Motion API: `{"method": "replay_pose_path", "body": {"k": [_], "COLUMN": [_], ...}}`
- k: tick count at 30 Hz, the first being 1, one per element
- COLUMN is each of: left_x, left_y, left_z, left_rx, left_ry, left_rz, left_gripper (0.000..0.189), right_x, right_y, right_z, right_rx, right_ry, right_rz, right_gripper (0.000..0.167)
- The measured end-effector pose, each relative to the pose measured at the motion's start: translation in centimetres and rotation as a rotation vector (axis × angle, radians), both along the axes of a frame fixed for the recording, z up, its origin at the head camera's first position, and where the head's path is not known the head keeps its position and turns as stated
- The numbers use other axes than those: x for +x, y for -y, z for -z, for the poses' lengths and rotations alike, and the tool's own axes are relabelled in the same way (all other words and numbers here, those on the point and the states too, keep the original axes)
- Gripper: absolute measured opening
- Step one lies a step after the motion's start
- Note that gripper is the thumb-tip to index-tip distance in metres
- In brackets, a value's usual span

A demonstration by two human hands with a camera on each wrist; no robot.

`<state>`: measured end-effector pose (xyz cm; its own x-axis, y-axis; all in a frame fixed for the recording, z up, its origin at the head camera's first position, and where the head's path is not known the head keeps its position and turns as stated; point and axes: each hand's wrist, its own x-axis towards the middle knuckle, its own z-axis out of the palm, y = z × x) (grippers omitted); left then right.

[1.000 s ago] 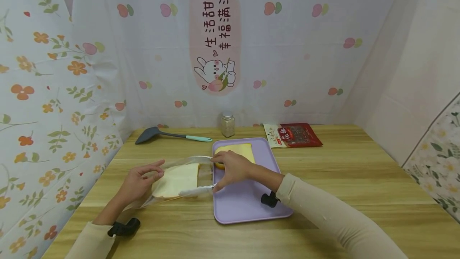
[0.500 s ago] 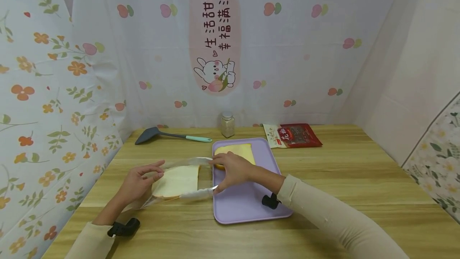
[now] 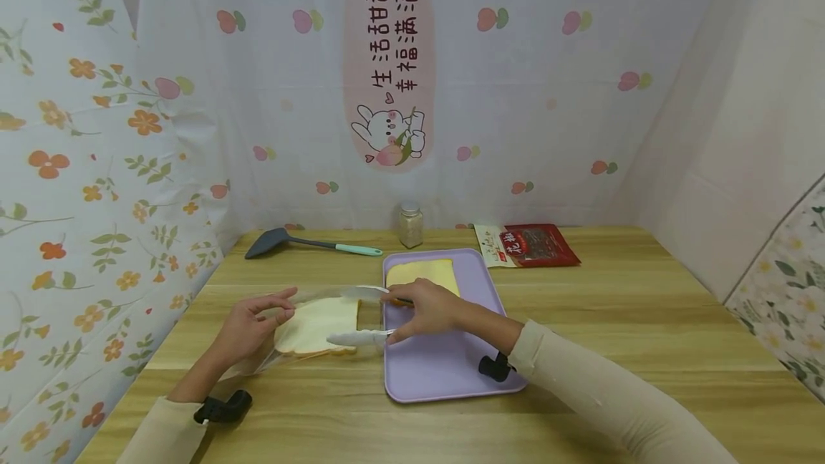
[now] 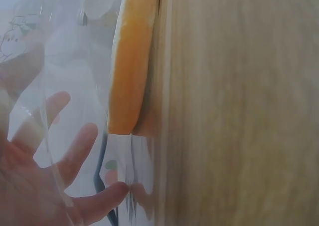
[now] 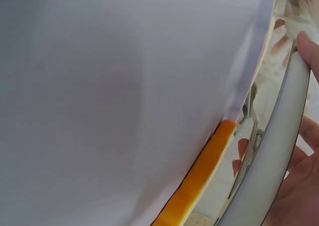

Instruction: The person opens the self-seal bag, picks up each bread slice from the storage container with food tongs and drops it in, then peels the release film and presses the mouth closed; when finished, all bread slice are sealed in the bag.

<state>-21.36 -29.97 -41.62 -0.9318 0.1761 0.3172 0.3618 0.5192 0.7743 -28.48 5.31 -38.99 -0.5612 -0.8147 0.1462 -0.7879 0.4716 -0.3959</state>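
Observation:
A clear plastic bag [image 3: 263, 362] lies left of the purple tray [image 3: 451, 374], with sliced bread [image 3: 317, 324] inside. My left hand [image 3: 250, 325] rests at the bag's left end, fingers extended and spread in the left wrist view, where the bread's brown crust [image 4: 130, 71] shows. My right hand [image 3: 430, 308] holds a pair of metal tongs [image 3: 362, 338] between thumb and fingers. Their arms are spread and point left over the bag's mouth, one at each side of the bread's right end. In the right wrist view a broad tong arm [image 5: 274, 141] crosses near the thumb.
Another bread slice [image 3: 428, 273] lies on the tray's far part, partly behind my right hand. At the back are a spatula [image 3: 312, 243], a glass jar [image 3: 410, 226] and a red-and-white seasoning packet [image 3: 528, 245]. Hanging cloths border the table at the back and sides.
The right hand has shifted slightly right with the tongs. The tong arms have come a little closer together, and the near arm now overlaps the bread's near edge. The left hand stays in place.

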Motion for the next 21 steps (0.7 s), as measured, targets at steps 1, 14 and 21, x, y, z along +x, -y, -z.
{"method": "replay_pose_path", "body": {"k": [1,14,21], "left_x": [0.0,0.2,0.1], "left_y": [0.0,0.0,0.0], "left_z": [0.0,0.0,0.1], "left_rx": [-0.001,-0.007,-0.022], "left_ry": [0.005,0.018,0.021], "left_rz": [-0.001,-0.003,-0.016], "left_gripper": [0.013,0.014,0.018], "right_x": [0.1,0.4,0.5], "right_y": [-0.2,-2.1,-3.5], "right_z": [0.0,-0.7,-1.1], "right_rx": [-0.006,-0.055,-0.056], "right_ry": [0.007,0.059,0.065], "right_rz": [0.002,0.025,0.069], "right_gripper": [0.070,0.061,0.061]}}
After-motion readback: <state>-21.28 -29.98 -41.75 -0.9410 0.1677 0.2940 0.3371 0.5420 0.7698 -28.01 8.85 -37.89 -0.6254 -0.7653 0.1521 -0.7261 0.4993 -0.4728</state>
